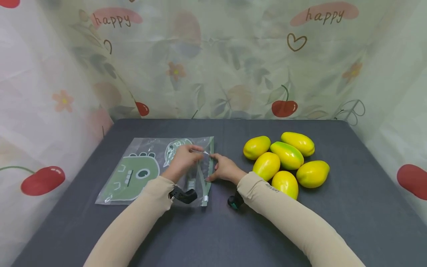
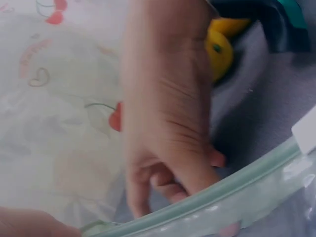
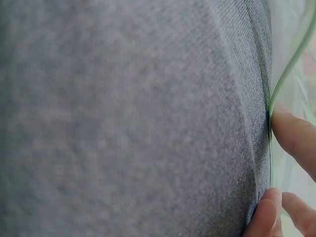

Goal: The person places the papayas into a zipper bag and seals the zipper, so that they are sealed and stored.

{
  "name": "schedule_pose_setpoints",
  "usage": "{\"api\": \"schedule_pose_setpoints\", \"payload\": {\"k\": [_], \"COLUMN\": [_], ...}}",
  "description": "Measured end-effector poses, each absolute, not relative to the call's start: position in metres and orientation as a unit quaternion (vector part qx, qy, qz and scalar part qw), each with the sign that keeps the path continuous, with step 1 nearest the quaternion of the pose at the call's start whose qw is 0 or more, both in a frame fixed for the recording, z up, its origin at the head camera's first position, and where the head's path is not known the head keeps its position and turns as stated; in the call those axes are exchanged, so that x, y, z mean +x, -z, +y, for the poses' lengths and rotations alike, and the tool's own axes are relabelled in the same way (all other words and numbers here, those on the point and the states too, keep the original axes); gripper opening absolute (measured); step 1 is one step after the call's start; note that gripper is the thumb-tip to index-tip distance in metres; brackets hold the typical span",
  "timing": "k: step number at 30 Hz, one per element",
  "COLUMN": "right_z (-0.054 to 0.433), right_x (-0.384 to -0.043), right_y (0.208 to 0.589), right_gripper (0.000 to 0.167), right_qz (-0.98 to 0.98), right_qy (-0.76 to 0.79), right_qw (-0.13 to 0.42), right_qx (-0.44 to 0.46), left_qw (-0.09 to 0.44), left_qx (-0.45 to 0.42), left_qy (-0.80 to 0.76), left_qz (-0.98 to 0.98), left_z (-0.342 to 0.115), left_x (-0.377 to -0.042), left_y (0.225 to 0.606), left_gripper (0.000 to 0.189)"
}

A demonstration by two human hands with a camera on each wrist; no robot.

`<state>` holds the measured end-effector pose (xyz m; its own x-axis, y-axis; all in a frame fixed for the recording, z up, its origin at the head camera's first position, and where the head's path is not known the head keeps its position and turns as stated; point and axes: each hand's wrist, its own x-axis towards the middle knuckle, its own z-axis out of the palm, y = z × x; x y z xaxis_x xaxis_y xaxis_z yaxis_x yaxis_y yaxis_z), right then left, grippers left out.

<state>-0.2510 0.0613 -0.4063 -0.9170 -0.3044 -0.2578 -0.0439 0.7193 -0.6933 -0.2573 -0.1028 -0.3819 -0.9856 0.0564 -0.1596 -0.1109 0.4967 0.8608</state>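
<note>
A clear zip bag (image 1: 115,178) with a green cartoon print lies flat, its green zip edge to the right and a white slider (image 1: 204,201) at the near corner. My left hand (image 1: 183,160) pinches the upper layer close to that edge, lifting it a little. At the edge itself, my right hand (image 1: 228,168) holds the bag with index finger and thumb set apart. The left wrist view has the right hand (image 2: 170,108) behind the raised green zip strip (image 2: 212,197). Fingertips (image 3: 296,143) touch the strip in the right wrist view; whose they are is unclear.
Several yellow mangoes (image 1: 287,155), one partly green, sit grouped to the right, beyond the right forearm, which hides part of the nearest. A dark grey cloth (image 1: 230,230) covers the table. Printed curtains (image 1: 213,74) hang behind it and at both sides.
</note>
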Motion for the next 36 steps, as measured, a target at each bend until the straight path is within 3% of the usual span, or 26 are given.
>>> {"api": "schedule_pose_setpoints", "payload": {"k": [15, 36], "right_z": [0.061, 0.061], "right_x": [-0.254, -0.253], "right_y": [0.410, 0.408], "right_gripper": [0.092, 0.091], "right_qz": [0.910, 0.882], "right_qy": [0.364, 0.424], "right_qw": [0.173, 0.195], "right_qx": [-0.100, -0.068], "left_qw": [0.069, 0.072], "left_qx": [-0.011, -0.022], "left_qy": [-0.566, -0.579], "left_qz": [0.822, 0.812], "left_z": [-0.123, -0.120], "left_x": [-0.247, -0.246], "left_y": [0.347, 0.348], "left_gripper": [0.037, 0.036]}}
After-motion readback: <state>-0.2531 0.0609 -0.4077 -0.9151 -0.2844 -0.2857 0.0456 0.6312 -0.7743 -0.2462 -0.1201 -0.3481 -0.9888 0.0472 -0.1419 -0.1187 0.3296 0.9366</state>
